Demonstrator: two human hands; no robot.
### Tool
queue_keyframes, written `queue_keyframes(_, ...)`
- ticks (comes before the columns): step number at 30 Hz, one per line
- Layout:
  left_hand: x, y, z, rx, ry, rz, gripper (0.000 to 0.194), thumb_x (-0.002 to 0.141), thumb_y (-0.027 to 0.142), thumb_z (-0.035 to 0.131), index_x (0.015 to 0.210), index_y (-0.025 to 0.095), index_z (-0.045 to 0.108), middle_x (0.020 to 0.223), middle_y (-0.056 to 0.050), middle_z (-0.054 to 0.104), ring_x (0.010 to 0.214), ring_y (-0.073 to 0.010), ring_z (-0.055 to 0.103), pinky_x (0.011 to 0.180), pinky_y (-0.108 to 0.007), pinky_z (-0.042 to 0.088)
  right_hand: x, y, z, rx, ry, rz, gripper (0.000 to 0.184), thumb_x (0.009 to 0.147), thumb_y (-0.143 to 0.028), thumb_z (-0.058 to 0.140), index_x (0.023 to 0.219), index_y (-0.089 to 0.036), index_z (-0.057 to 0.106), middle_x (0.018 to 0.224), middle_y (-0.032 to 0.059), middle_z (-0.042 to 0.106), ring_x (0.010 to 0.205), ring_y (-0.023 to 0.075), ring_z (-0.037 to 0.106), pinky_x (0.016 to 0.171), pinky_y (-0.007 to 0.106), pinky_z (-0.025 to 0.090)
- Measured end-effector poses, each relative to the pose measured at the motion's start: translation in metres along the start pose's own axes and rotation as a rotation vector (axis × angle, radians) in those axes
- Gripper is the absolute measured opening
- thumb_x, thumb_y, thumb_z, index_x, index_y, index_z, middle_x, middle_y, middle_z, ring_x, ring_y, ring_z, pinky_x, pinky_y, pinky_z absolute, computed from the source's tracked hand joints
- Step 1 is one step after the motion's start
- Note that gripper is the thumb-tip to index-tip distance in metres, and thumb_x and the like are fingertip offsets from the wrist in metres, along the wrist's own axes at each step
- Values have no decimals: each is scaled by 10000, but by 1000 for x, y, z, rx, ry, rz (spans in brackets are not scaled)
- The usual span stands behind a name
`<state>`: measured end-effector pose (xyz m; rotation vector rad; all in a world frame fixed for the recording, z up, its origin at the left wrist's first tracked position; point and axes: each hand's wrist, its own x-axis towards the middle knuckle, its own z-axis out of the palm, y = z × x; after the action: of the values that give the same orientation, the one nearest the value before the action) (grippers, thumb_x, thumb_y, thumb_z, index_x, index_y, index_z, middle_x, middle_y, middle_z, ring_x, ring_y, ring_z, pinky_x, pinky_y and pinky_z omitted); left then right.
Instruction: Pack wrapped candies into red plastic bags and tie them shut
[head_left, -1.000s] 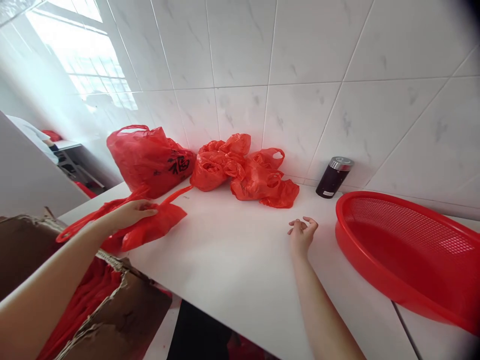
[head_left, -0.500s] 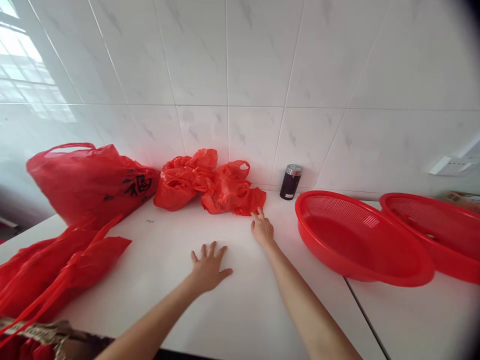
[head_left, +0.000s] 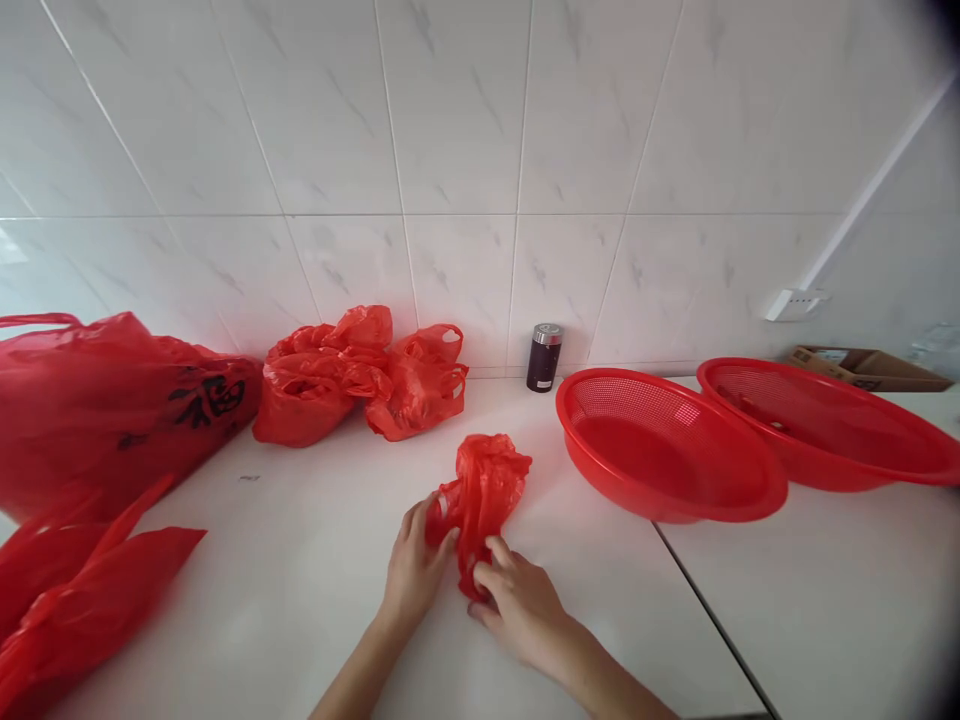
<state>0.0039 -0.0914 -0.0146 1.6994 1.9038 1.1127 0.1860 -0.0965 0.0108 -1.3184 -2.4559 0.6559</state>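
Note:
A crumpled red plastic bag [head_left: 486,482] lies on the white counter [head_left: 315,590] in front of me. My left hand [head_left: 414,568] grips its left side, fingers curled on the plastic. My right hand [head_left: 516,602] pinches its lower end from the right. A pile of crumpled red bags [head_left: 352,375] sits behind it against the tiled wall.
A large filled red bag with black characters [head_left: 112,400] stands at the left, with flat red bags [head_left: 75,590] in front of it. Two red mesh baskets [head_left: 667,445] [head_left: 825,420] sit at the right. A small dark canister [head_left: 544,357] stands by the wall. A cardboard box [head_left: 870,367] is at the far right.
My right hand has pulled one red bag from the pile toward me. My left hand, flat on the counter before, now grips that bag. The view has shifted right.

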Motion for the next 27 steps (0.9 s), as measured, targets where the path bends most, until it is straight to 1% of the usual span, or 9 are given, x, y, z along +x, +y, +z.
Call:
queue_keyframes(3,3,2,-2,82,-87,47,254,830,275,520,1039,236,660,1098,-69,623,1016,-245,591,874,-382,479,-14,16,-13,421,47,54,151,849,-291,549,732,-197,532,858,0,586,729,141,599,653,246,450)
queue_keyframes(5,6,1,-13,86,-98,15,189,833,281,505,870,217,679,895,-51,653,870,-228,618,806,-361,488,-22,33,-27,729,135,118,238,895,-403,499,776,-199,530,767,-1,581,727,159,616,633,254,474)
queue_keyframes(9,9,5,-45,89,-65,-84,293,879,415,449,781,229,653,816,-29,666,751,-202,626,692,-317,491,-41,61,-51,1047,546,299,325,860,-520,532,870,-197,568,857,47,635,773,205,640,659,315,523)
queue_keyframes(11,5,11,-57,111,-50,-118,328,880,470,436,788,243,654,860,-29,664,769,-210,626,676,-322,492,-47,68,-56,1136,645,339,335,857,-519,528,983,-212,580,986,73,650,853,225,641,672,333,535)
queue_keyframes(15,-7,27,-63,185,37,-86,274,852,473,492,867,250,650,1152,-80,557,916,-248,602,688,-365,511,-52,65,-55,1012,712,385,339,847,-480,538,1080,-234,540,1163,99,610,1003,246,617,762,369,536)
queue_keyframes(17,-12,37,-60,190,137,-2,244,856,447,512,951,250,621,1319,-105,437,1098,-286,540,743,-393,521,-54,54,-56,800,854,356,374,829,-426,575,1148,-244,501,1240,114,566,1079,255,587,844,405,513)
queue_keyframes(20,-16,54,-48,271,261,175,206,887,392,499,981,246,610,1420,-111,340,1277,-319,404,942,-483,447,-53,27,-67,447,1069,87,361,861,-289,545,1214,-277,472,1290,103,522,1190,246,514,977,451,431)
queue_keyframes(23,-15,65,-22,415,223,239,225,887,396,514,990,257,657,1474,-106,293,1380,-370,244,1075,-579,251,-35,3,-74,105,875,-126,218,873,-226,519,1069,-281,595,1337,82,485,1289,261,414,1041,462,359)
queue_keyframes(27,-8,57,10,571,-67,127,406,897,345,475,1294,310,551,1416,-131,411,1247,-350,439,1001,-526,349,13,9,-58,-259,417,34,151,848,-283,571,941,-263,687,1401,65,446,1305,335,374,1038,488,327)
